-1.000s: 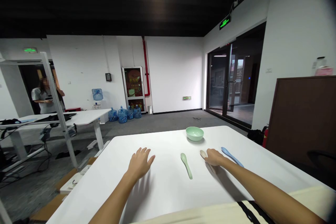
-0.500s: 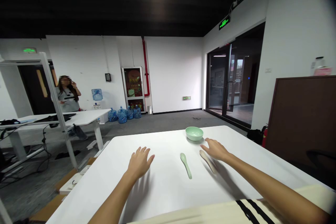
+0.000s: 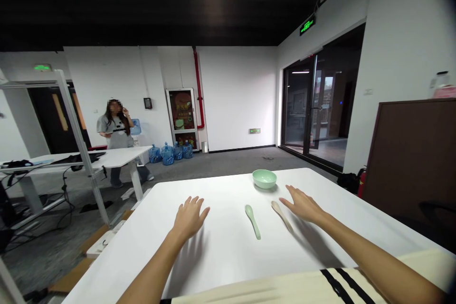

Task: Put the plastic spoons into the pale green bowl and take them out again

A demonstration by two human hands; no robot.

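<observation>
Two open hands, fingers spread, holding nothing: my left hand (image 3: 189, 218) rests left of a green spoon (image 3: 252, 222) on the white table (image 3: 217, 266), my right hand (image 3: 302, 205) just beside a beige spoon (image 3: 281, 216), a pale green bowl (image 3: 264, 178) beyond them

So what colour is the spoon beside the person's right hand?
The spoon is a pale cream-beige, best seen in the head view.
</observation>
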